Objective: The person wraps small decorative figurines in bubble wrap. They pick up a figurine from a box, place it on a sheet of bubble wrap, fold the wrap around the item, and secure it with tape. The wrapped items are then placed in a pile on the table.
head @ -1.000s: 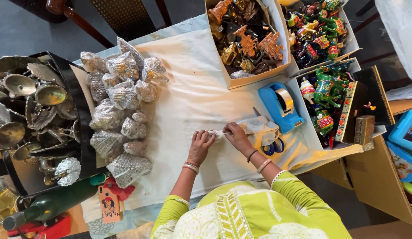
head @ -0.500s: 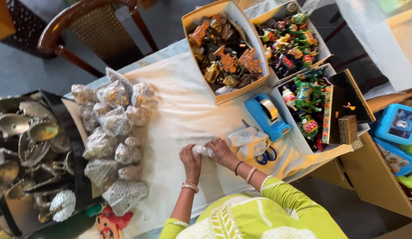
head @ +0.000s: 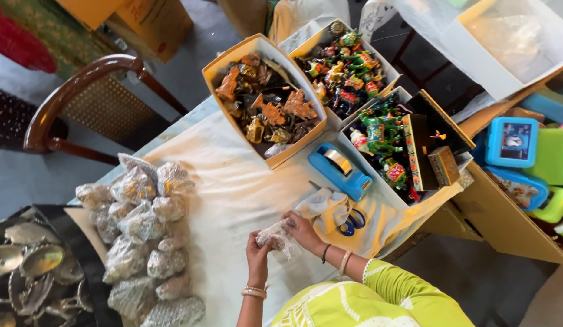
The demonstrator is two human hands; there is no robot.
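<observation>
Holding a small crinkly bundle wrapped in clear plastic film between them, the person's two hands are meeting low over the white cloth-covered table. The left hand is cupping the bundle from below, fingers curled closed against it; the right hand is pinching its upper right end, fingers likewise closed on the film. The bundle's long axis is running roughly from left hand to right, slightly upward, so both hands are equally near it. What the film is covering cannot be made out.

To the left, a heap of similar shiny, crumpled wrapped parcels is lying well apart. Just beside the right hand are loose folded plastic bags, blue-handled scissors and a blue tape dispenser. Beyond, open cardboard boxes of brown and gold figurines and of brightly painted green and red figurines are standing side by side.
</observation>
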